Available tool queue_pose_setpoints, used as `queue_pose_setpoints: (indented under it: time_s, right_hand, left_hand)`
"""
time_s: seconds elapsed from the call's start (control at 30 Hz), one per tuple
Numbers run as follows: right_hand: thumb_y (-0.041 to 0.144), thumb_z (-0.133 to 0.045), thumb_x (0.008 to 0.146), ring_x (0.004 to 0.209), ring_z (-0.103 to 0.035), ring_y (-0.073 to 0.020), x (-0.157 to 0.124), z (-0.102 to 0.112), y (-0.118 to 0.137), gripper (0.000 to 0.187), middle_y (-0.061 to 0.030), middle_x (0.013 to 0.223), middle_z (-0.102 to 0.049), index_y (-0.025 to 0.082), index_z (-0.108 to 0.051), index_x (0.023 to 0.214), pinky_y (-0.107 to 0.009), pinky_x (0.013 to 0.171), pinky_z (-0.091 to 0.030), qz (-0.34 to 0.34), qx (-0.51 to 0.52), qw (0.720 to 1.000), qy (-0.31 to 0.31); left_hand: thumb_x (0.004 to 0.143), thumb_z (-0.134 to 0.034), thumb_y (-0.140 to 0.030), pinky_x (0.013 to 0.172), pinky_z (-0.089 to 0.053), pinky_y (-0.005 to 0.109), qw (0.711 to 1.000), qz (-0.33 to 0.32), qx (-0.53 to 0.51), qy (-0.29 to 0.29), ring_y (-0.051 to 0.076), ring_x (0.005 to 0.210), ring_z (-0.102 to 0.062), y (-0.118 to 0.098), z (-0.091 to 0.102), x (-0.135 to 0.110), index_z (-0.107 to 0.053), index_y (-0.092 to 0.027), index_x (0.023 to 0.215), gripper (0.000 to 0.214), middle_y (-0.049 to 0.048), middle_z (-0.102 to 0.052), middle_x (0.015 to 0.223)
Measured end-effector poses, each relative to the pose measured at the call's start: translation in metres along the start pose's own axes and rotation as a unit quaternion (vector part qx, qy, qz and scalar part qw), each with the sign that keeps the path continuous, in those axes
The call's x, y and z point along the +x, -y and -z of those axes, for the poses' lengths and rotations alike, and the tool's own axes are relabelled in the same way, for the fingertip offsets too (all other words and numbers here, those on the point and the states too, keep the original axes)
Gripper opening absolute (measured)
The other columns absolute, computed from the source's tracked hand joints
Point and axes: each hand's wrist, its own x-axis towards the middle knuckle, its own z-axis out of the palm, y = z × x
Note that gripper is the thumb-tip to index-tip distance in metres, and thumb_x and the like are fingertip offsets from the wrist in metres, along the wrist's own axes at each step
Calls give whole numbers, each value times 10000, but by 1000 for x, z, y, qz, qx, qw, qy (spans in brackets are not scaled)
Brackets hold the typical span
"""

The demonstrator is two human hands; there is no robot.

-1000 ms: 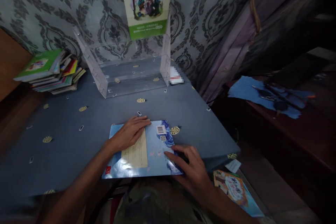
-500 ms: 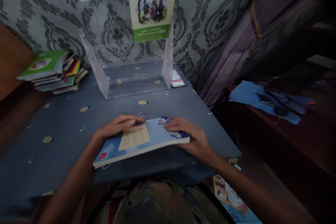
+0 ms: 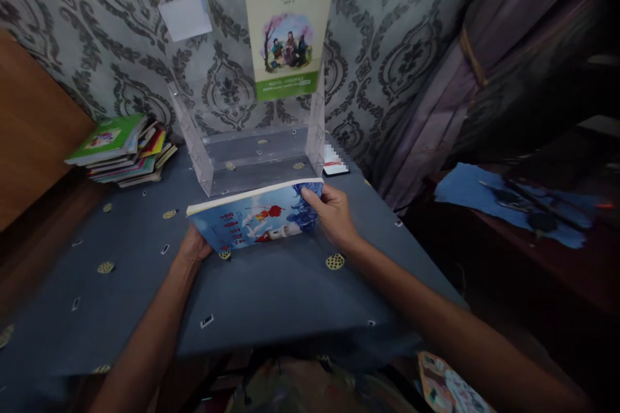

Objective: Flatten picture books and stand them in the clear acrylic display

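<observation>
Both my hands hold a blue book (image 3: 256,218) tilted up above the grey table (image 3: 271,297), its illustrated cover facing me. My left hand (image 3: 194,250) grips the book's lower left corner from behind, with the fingers mostly hidden. At the book's right edge my right hand (image 3: 332,214) is closed, thumb on the cover. The book hangs just in front of a clear acrylic book stand (image 3: 256,155). A green and cream book (image 3: 289,19) stands upright at the back of that stand.
A stack of colourful books (image 3: 123,151) lies at the table's back left against the patterned wall. A small white item (image 3: 335,161) sits right of the stand. Blue cloth (image 3: 504,203) with dark tools lies on a wooden surface at right. Another book (image 3: 448,390) is below the table edge.
The blue book lay flat near the table's front edge with my hands on it. Both hands lifted it, turned its other cover up and carried it toward the acrylic stand.
</observation>
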Motion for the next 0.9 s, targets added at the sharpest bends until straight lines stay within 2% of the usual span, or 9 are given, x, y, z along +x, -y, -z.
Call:
queue_pose_setpoints:
  time_s: [0.13, 0.23, 0.33, 0.4, 0.5, 0.6, 0.7, 0.77, 0.9]
  right_hand:
    - [535, -776, 754, 570, -549, -100, 4, -7, -6, 341, 36, 656, -621, 198, -723, 776, -231, 543, -498, -25, 59, 998, -19]
    - [512, -784, 752, 592, -558, -99, 3, -7, -7, 314, 35, 676, -635, 205, -741, 802, -239, 582, -510, -24, 70, 997, -32]
    - [519, -792, 741, 581, -549, -98, 1, -7, -4, 324, 37, 661, -627, 202, -730, 766, -239, 570, -504, -27, 74, 996, -39]
    - [542, -802, 721, 561, -541, -97, -1, -8, -2, 354, 42, 640, -615, 199, -726, 764, -238, 552, -500, -39, 88, 995, -36]
    - [591, -814, 681, 542, -546, -104, -5, -9, 1, 419, 42, 620, -612, 194, -725, 782, -245, 533, -501, -69, 121, 990, -23]
    - [618, -822, 660, 554, -570, -119, -9, -10, 2, 453, 24, 631, -640, 190, -704, 752, -261, 548, -508, -103, 150, 983, -3]
    - [615, -829, 655, 587, -609, -140, -15, -7, 0, 459, 2, 655, -678, 185, -701, 754, -280, 592, -517, -138, 166, 976, 12]
    - [603, -838, 648, 620, -636, -155, -18, -3, -2, 457, -10, 674, -699, 179, -710, 761, -285, 619, -517, -154, 170, 973, 21]
    - [533, -887, 595, 622, -642, -144, -23, 9, -4, 423, -7, 686, -713, 174, -717, 741, -262, 612, -517, -206, 173, 960, 75]
  left_hand:
    - [647, -732, -797, 1069, -515, 533, 996, -16, -92, -1, 366, 1214, -655, 1, 4, 3, -732, -200, 1025, 707, 89, -795, 1039]
    - [609, -907, -545, 1091, -503, 525, 999, -2, -50, 15, 367, 1193, -668, -2, 1, -1, -728, -186, 1020, 575, 91, -798, 1023]
    - [638, -917, -415, 1069, -527, 516, 999, 21, -4, 24, 360, 1152, -692, -2, -6, -2, -718, -167, 1052, 522, 103, -796, 1024]
    - [648, -899, -455, 1030, -557, 498, 1000, 10, 4, 3, 347, 1122, -708, 0, -13, -1, -713, -163, 1045, 527, 104, -796, 1008]
    - [638, -863, -578, 928, -609, 452, 998, -17, 16, -63, 324, 1028, -742, 2, -21, 3, -714, -155, 962, 554, 100, -798, 908]
    - [667, -780, -697, 771, -633, 388, 992, -36, 52, -113, 285, 857, -763, 1, -28, 7, -714, -144, 873, 593, 88, -774, 767]
    - [657, -704, -797, 583, -574, 307, 981, -62, 110, -150, 216, 628, -707, -3, -30, 12, -700, -143, 788, 667, 53, -722, 643]
    - [624, -678, -843, 516, -509, 272, 972, -75, 159, -158, 170, 532, -633, -6, -29, 17, -687, -143, 755, 712, 29, -691, 603]
    - [567, -710, -841, 519, -459, 249, 962, -82, 220, -140, 137, 522, -569, -8, -26, 29, -683, -145, 748, 720, 5, -675, 611]
